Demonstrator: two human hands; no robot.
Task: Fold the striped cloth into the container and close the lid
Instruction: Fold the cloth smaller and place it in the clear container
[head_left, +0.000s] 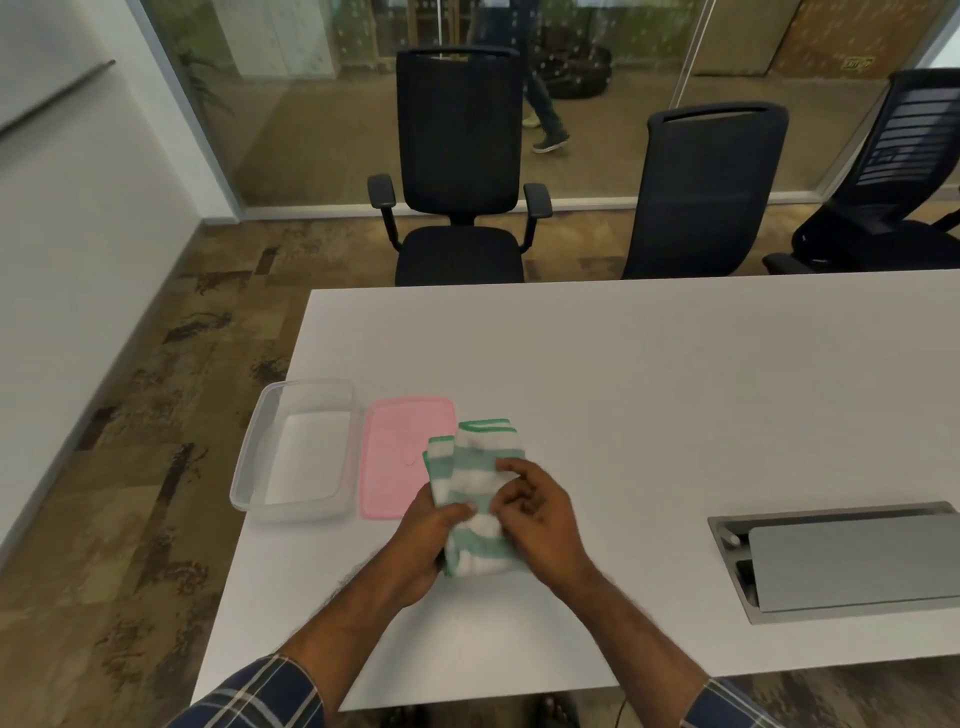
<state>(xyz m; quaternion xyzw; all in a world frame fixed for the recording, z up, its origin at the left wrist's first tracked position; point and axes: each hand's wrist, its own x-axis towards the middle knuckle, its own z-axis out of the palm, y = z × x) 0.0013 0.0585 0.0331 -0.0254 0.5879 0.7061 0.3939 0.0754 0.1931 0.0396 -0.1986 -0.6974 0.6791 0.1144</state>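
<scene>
A white table (649, 374) fills most of the view, and three black office chairs are ranged along its far edge, the nearest to the middle being an armchair (460, 171). A grey metal cable hatch (847, 558) is set into the tabletop at the right. Near the left edge an open, clear plastic container (260, 462) is seen with nothing inside, and a pink lid (395, 441) is laid flat just beside it on its right. The green-and-white striped cloth (475, 483), already folded into a narrow strip, is held above the table (its far end overlaps the lid's right edge). It is gripped from the left by the left hand (426, 540), fingers curled around its edge, and pinched on top by the right hand (535, 519) between thumb and fingertips.
</scene>
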